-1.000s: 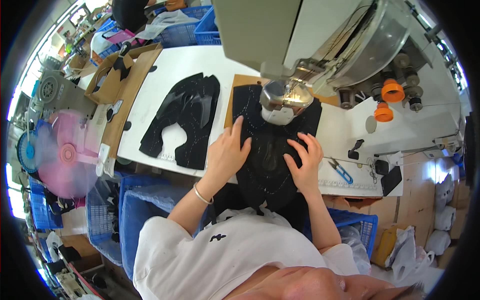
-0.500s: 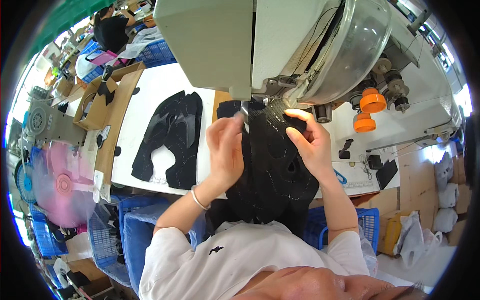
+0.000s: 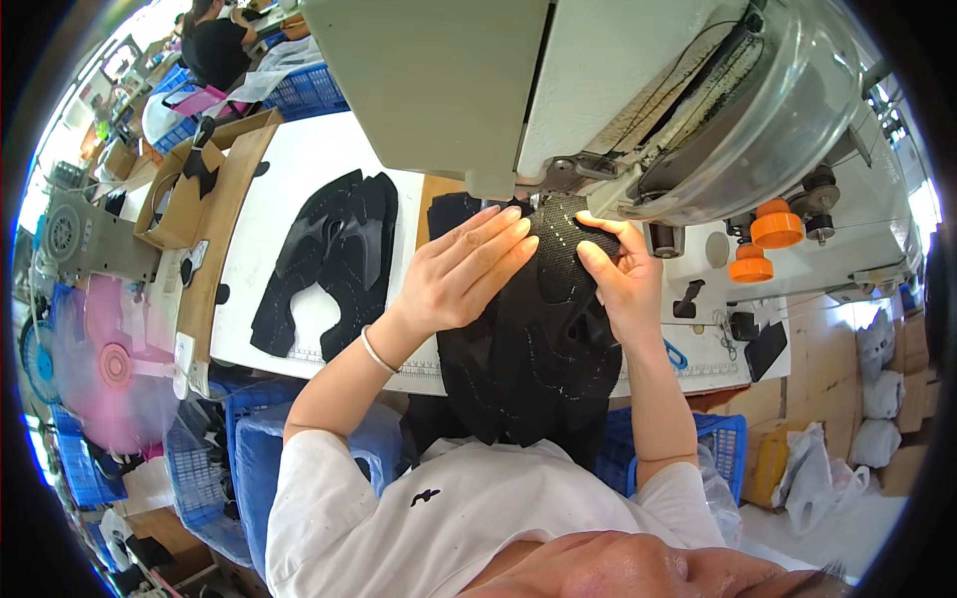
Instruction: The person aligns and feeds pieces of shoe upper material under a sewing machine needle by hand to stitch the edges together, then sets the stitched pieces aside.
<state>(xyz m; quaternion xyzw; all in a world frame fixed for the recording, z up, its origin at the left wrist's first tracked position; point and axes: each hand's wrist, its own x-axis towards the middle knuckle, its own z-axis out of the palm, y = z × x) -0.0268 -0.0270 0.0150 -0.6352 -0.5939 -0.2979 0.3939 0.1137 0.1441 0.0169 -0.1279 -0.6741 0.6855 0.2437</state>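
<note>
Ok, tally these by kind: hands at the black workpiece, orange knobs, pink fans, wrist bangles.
Hands at the black workpiece: 2 (left hand, right hand)
Orange knobs: 2
Pink fan: 1
Wrist bangle: 1
Total: 6

A pink fan (image 3: 113, 365) stands with a blue crate (image 3: 88, 486) below it. An open cardboard box (image 3: 171, 231) sits above and right of the fan, a co-worker (image 3: 217, 52) in black farther above, white bags (image 3: 803, 476) well to its right.
</note>
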